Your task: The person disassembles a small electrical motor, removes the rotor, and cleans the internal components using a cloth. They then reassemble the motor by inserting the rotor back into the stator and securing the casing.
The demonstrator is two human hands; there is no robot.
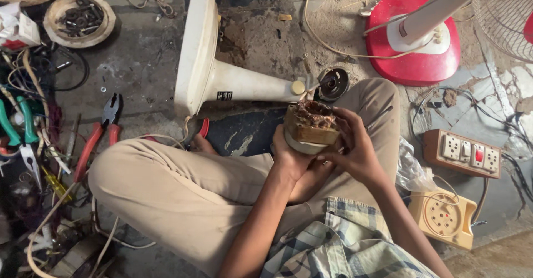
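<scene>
Motor stator [311,127], that's what I've got in view: a squat block with a tan, layered metal body, a pale rim along its bottom edge and coppery-brown wire windings bunched on top. It sits above the lap, between both hands, just in front of the bent knee in beige trousers [183,183]. My left hand [290,158] cups it from below and the side, palm wrapped against the pale rim, fingers closed around it. My right hand [355,147] clamps the other side, fingers curled over the top edge by the windings, thumb pressing at the base. So both hands are gripping the stator, firmly from what I can see.

Just beyond it lies a cream plastic fan stand [222,78] on its side, a smooth tapering neck running into a broad flat base that stands on edge. At the narrow end of that neck sits a small round dark metal cap [333,83], near the stator but apart from it. Farther right, a glossy red round fan base [413,39] rests on the dusty, cracked concrete floor [261,39], with a white column rising from it. To my left, red-handled pliers [100,133] lie among tangled wires. To my right, a brown switchboard [462,153] with white sockets, and a cream socket box [444,218] below it.
</scene>
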